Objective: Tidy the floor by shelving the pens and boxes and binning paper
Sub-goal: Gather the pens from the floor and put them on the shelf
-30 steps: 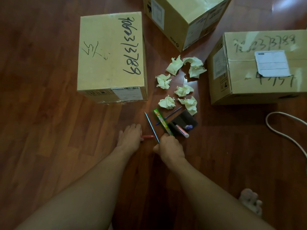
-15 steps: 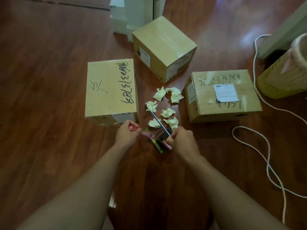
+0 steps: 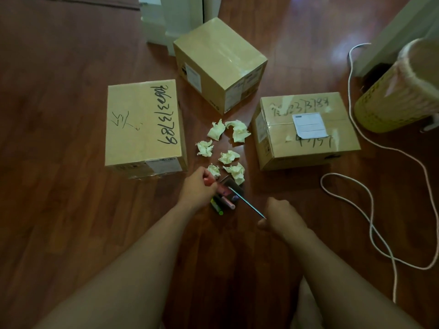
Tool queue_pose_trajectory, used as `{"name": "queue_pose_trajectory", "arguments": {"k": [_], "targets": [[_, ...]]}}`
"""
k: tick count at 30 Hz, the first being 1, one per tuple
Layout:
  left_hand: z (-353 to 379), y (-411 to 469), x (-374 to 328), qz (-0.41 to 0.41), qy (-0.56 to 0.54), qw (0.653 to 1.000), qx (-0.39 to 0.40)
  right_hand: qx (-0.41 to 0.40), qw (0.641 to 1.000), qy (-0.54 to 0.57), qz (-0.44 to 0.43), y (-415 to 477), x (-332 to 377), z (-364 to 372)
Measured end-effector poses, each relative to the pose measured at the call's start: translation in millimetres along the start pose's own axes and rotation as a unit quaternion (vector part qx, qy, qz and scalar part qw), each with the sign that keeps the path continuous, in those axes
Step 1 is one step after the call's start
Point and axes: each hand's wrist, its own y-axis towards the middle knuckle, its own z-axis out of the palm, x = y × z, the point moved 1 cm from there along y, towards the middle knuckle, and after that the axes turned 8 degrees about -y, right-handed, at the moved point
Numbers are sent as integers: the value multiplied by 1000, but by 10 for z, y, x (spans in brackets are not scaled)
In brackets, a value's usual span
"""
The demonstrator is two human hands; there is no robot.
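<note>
Three cardboard boxes stand on the wooden floor: one at the left [image 3: 142, 124], one at the back [image 3: 218, 62], one at the right [image 3: 306, 131]. Several crumpled paper balls [image 3: 228, 156] lie between them. Below the balls, a dark case [image 3: 234, 186] and a few pens [image 3: 224, 203] lie on the floor. My left hand [image 3: 197, 189] is closed on a red pen [image 3: 209, 180]. My right hand [image 3: 282, 218] grips a thin blue pen [image 3: 247, 203] that points up and left over the pile.
A yellow woven bin [image 3: 401, 91] stands at the right. A white cable [image 3: 370, 210] loops across the floor to the right of my arm. White furniture [image 3: 175, 15] rises behind the back box. My bare foot [image 3: 306, 305] shows at the bottom.
The view rose and pulled back from the floor. Both hands lifted off the floor, each with a pen. My right hand moved right, away from the pile.
</note>
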Motion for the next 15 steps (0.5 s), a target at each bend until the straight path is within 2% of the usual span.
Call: {"name": "queue_pose_trajectory", "arguments": {"k": [3, 6, 9, 12, 15], "targets": [[117, 5, -7, -1, 10, 1000, 20, 0, 1000, -7, -2, 52, 25, -1], [221, 53, -28, 2, 42, 999, 20, -39, 999, 23, -15, 117, 78, -27], [277, 80, -22, 10, 62, 998, 25, -92, 990, 97, -36, 162, 117, -9], [275, 89, 26, 9, 30, 999, 27, -144, 970, 187, -53, 228, 99, 80], [200, 128, 66, -10, -35, 999, 2, -142, 941, 302, -60, 310, 37, 207]]}}
